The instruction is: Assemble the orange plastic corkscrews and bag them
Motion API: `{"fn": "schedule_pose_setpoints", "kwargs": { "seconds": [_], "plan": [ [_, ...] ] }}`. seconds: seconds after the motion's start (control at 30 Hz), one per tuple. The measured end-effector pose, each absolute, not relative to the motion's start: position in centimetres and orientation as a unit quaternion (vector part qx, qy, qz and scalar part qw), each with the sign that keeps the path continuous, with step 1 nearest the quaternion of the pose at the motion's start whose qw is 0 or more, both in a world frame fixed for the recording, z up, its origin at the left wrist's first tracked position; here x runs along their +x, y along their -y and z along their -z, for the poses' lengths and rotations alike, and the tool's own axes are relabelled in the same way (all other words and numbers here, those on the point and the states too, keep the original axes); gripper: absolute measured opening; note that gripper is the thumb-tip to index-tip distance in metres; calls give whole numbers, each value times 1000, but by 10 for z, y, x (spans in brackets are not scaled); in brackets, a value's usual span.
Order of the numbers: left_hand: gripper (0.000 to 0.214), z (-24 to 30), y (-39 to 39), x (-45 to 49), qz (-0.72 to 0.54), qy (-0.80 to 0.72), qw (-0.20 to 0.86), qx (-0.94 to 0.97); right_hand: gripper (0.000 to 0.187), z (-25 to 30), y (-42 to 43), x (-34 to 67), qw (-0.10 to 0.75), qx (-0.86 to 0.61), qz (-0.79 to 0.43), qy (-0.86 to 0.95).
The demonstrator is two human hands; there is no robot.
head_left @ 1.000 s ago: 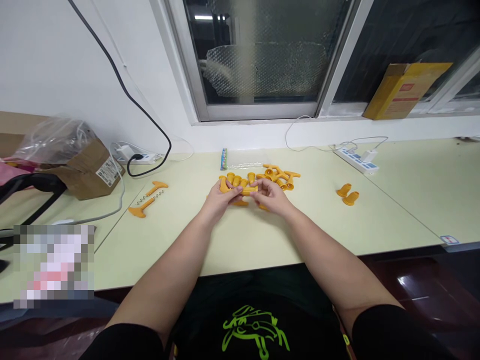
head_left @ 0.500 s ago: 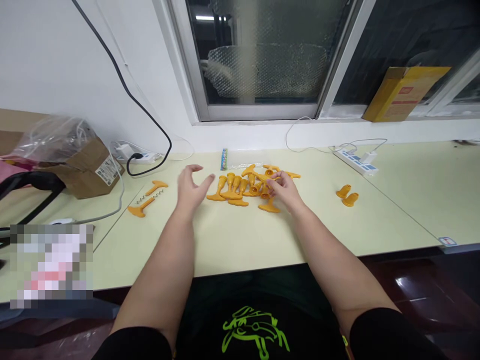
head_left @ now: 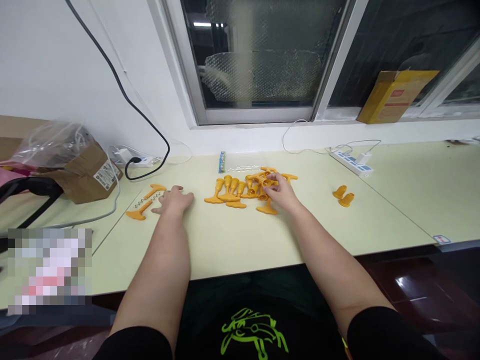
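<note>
A pile of orange plastic T-shaped handle pieces [head_left: 240, 189] lies on the pale table [head_left: 232, 240] in front of me. My right hand [head_left: 280, 194] rests on the right side of the pile, fingers curled around one orange piece [head_left: 267, 183]. My left hand [head_left: 173, 201] lies flat on the table to the left, fingers spread, touching the metal spiral end of two orange corkscrews [head_left: 145, 202]. Two more orange caps [head_left: 343, 196] sit apart to the right.
A cardboard box with a plastic bag [head_left: 75, 162] stands at the left, with a black cable and power strip [head_left: 138, 161] behind it. Another power strip [head_left: 351, 163] lies at the right. A yellow box [head_left: 393, 96] leans on the windowsill. A small striped packet [head_left: 222, 161] lies behind the pile.
My left hand let go of the orange pieces and moved left to the corkscrews. My right hand shifted to the right part of the pile, and the held pieces now lie on the table.
</note>
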State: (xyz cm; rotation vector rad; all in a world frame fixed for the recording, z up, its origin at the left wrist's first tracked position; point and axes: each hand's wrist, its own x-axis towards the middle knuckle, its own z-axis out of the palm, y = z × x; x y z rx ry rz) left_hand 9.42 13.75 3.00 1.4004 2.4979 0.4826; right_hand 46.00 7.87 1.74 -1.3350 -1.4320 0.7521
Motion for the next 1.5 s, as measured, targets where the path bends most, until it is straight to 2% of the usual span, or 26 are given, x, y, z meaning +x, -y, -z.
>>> {"fn": "schedule_pose_setpoints", "kwargs": {
  "seconds": [0.13, 0.3, 0.4, 0.5, 0.67, 0.77, 0.87, 1.03, 1.17, 1.27, 1.37, 1.5],
  "plan": [
    [76, -26, -138, 84, -220, -856, 56, 464, 24, -11, -83, 461, 506, -536, -329, 590],
    [72, -24, -135, 105, -145, -831, 101, 528, 23, -9, -87, 462, 505, -535, -319, 597],
    [61, -30, -125, 133, -155, -742, 111, 642, 23, -12, -89, 471, 516, -555, -236, 608],
    [50, -32, -120, 146, -202, -678, 59, 704, 24, -17, -92, 492, 542, -592, -147, 579],
    [59, -17, -135, 133, -105, -702, 124, 694, 27, -21, -96, 543, 561, -693, 15, 452],
    [59, -10, -142, 129, -108, -701, 118, 695, 28, -20, -95, 565, 544, -746, 54, 380],
    [49, -11, -143, 131, -136, -712, 106, 681, 30, -18, -91, 581, 526, -778, 60, 339],
    [18, -16, -144, 131, -212, -746, 81, 626, 37, -11, -84, 616, 476, -825, 100, 289],
    [17, -20, -145, 128, -358, -736, 113, 564, 34, -3, -83, 641, 358, -879, 42, 314],
    [22, -26, -142, 128, -518, -637, 211, 531, 28, -3, -84, 645, 276, -898, -3, 344],
    [24, -33, -137, 131, -653, -490, 351, 458, 29, -7, -83, 638, 235, -902, -25, 361],
    [22, -41, -137, 133, -726, -385, 479, 309, 36, -13, -79, 630, 227, -901, -28, 369]
  ]
}}
